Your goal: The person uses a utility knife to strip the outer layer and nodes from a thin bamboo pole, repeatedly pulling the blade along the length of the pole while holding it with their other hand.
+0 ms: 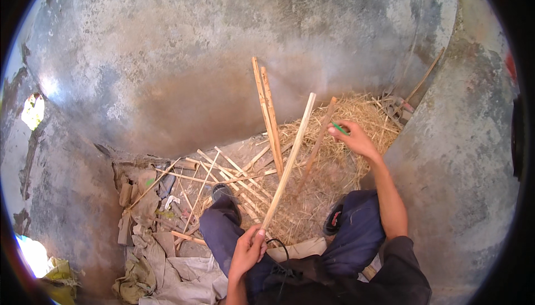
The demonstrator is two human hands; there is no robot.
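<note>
My left hand (248,250) is closed round the lower end of a long pale wooden strip (290,163), which slants up and away to the right. To the right and farther off, my right hand (355,139) pinches a slim green object (340,129); its kind is too small to make out. Just left of those fingers a brown strip (317,143) stands at a slant, apart from the pale one. Beyond my left hand, two tall wooden strips (267,113) lean against the wall. Between my feet, the floor is littered with shavings (312,205).
A heap of shavings (368,113) lies against the grey wall (223,43). Several cut sticks (234,174) cross each other beyond my left shoe (225,193). Crumpled sacking (186,277) and scraps are at the left. A thin stick (426,74) leans in the far right corner.
</note>
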